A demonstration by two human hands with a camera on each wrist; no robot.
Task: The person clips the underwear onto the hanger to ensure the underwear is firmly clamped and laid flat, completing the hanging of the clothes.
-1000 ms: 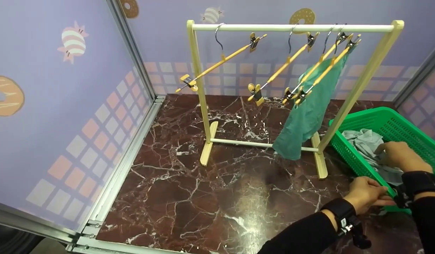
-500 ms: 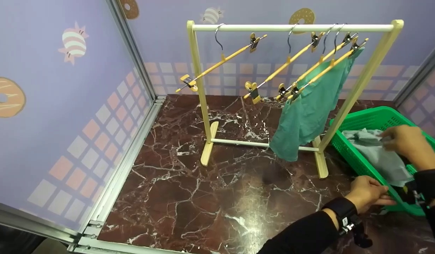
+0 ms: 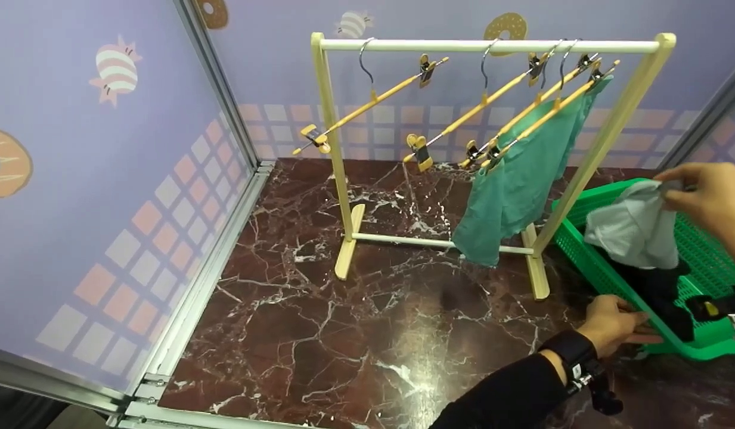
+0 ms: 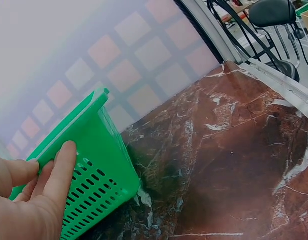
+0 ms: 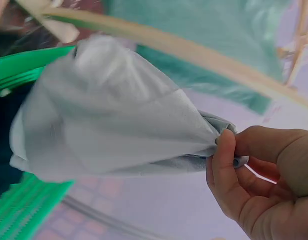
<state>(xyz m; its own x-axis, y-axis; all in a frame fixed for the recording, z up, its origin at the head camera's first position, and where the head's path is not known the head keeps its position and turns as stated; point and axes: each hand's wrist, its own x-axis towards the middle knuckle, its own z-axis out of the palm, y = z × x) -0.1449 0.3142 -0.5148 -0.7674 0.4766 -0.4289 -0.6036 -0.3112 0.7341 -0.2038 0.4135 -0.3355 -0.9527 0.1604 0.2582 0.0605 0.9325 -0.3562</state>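
Note:
My right hand pinches a light grey cloth garment between thumb and fingers. The garment hangs bunched from that grip, over the green plastic basket at the right. At the basket's near side, my left hand holds the rim; in the left wrist view its thumb lies at the rim and its fingers against the perforated outer wall. Something black, apparently cloth, lies inside the basket. A green cloth hangs from a clip hanger on the rack's right side.
A wooden rack with a white top rail stands on the dark marbled table. More yellow clip hangers hang from it. Its right post stands close beside the basket. Patterned walls enclose the left and back.
My right hand has risen from the basket, lifting the grey garment and uncovering the black thing below. My left hand stays at the rim. The hangers and green cloth have swung slightly.

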